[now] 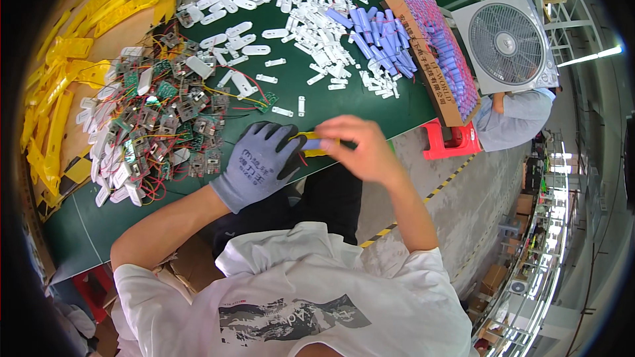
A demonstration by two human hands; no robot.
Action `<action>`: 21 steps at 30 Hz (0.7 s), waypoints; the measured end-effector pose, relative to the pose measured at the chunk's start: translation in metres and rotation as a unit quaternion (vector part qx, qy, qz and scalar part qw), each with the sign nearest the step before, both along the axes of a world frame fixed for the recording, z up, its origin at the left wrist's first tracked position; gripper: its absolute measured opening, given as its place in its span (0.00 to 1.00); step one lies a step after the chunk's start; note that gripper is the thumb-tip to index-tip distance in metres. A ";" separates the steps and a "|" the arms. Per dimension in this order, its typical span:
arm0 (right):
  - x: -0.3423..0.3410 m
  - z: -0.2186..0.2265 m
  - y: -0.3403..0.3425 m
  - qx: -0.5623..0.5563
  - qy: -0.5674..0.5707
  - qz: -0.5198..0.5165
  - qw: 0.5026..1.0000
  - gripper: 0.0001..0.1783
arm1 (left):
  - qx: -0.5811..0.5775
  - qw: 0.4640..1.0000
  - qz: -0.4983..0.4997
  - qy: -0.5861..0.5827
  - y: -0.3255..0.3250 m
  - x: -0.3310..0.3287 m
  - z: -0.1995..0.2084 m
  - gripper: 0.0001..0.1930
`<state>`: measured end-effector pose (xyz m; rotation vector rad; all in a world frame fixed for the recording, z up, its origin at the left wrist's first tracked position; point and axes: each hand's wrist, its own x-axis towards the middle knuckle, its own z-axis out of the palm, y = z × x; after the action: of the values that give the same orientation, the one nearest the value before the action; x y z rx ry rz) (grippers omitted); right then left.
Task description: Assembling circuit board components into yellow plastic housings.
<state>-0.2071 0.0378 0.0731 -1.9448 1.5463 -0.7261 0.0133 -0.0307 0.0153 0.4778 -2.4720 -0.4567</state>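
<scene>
Far right: brown cardboard box (442,102) packed with purple cells. Near centre: gloved left hand (259,164) and bare right hand (362,147) pinching 1 yellow part (311,136), mostly hidden.

glove (254,165): knit cloth, matt | yellow part (309,137): glossy plastic | table (344,102): matt green

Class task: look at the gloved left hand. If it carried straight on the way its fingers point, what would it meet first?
The left hand points right, toward the bare right hand. It would first meet the yellow part both hands hold, then probably the right hand's fingers, though depth is unclear.
</scene>
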 end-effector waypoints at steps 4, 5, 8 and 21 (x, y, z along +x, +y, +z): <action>-0.006 0.000 -0.045 0.036 -0.034 -0.076 0.996 0.11 | 0.021 0.999 0.014 -0.038 0.004 -0.001 0.004 0.21; -0.004 -0.001 -0.051 0.033 -0.037 -0.071 0.996 0.11 | 0.021 0.999 0.021 -0.042 0.004 -0.001 0.003 0.21; 0.002 -0.008 -0.063 0.047 0.018 -0.022 0.999 0.08 | 0.020 0.998 0.028 -0.052 0.006 -0.002 0.001 0.20; 0.006 -0.016 -0.072 -0.031 0.118 0.065 0.990 0.05 | 0.019 0.999 0.009 -0.044 0.003 0.000 -0.002 0.18</action>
<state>-0.2006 -0.0345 0.0574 -2.2202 1.5287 -0.5094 0.0133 -0.0274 0.0137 0.5451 -2.5457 -0.4852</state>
